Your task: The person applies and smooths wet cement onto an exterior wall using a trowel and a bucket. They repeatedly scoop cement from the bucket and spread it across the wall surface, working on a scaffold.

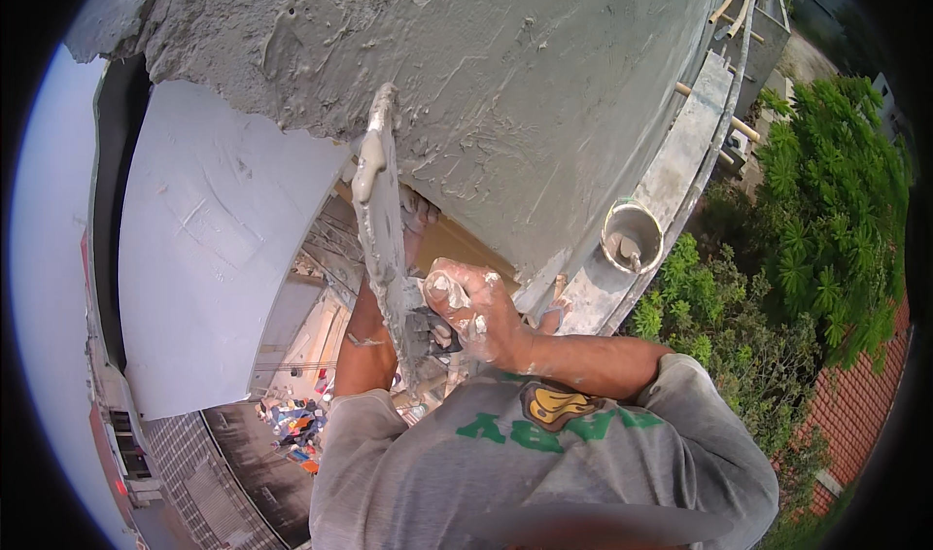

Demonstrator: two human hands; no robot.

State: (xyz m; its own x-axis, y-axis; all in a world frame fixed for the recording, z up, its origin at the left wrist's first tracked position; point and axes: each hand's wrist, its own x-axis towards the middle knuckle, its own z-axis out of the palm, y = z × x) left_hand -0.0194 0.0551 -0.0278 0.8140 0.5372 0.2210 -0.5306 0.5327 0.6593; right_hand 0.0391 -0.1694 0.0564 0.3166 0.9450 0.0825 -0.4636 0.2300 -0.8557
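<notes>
In front of me is a wall of wet grey plaster (544, 93), ridged and rough toward its upper left. My right hand (476, 307), smeared with plaster, is closed around the handle of a long plastering float (384, 210). The float stands nearly upright, seen almost edge-on, and thick wet plaster clings to its upper edge. Its top end overlaps the plaster's lower edge in my view; whether they touch I cannot tell. Behind the float my left forearm (367, 346) reaches up. Only a little of my left hand (420, 212) shows beside the wall's lower corner, its fingers mostly hidden.
A bucket (632, 237) with some grey mix stands on a narrow plank (680, 156) to the right. Bamboo poles (743, 130) stick out beside it. Green trees (826, 220) and tiled roofs lie far below. A smooth pale panel (214, 249) is at left.
</notes>
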